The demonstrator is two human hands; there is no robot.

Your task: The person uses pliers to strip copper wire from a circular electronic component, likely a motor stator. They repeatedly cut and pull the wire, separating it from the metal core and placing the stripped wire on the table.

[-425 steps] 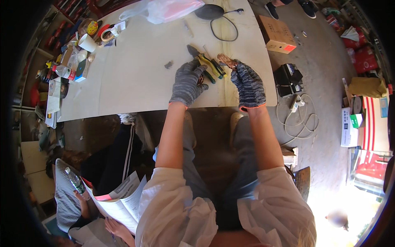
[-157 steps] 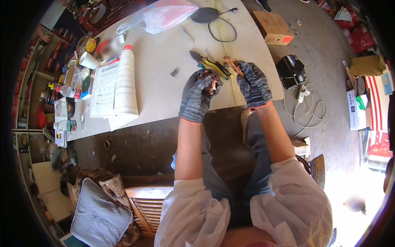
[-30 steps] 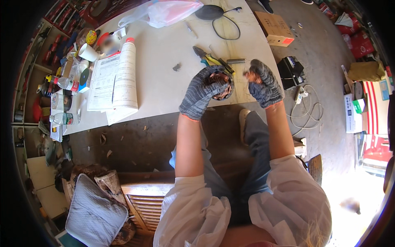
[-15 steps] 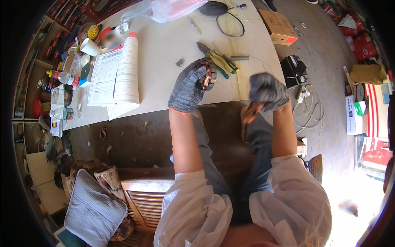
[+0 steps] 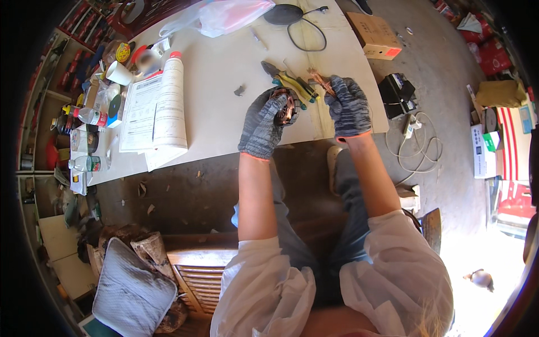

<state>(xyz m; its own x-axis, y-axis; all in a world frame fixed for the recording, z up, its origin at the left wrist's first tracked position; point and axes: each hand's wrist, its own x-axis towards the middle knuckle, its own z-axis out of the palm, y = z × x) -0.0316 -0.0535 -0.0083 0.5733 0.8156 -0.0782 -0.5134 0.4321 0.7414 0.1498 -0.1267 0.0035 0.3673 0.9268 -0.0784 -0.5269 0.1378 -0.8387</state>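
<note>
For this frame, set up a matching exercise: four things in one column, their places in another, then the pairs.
1. motor stator
2. cardboard box
3. open booklet
4. pliers

a. on the floor past the table's right end
b. in the left hand
c. on the table between the hands
d. on the table's left part

Pairs: 1-b, 2-a, 3-d, 4-c

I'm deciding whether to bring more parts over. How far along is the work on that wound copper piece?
Partly done, it seems: the right hand holds a loose bunch of copper wire clear of the round wound part. In hand: the left hand grips that part above the table edge. Left: copper windings show inside it. The pliers lie beside it, not in use.
</note>
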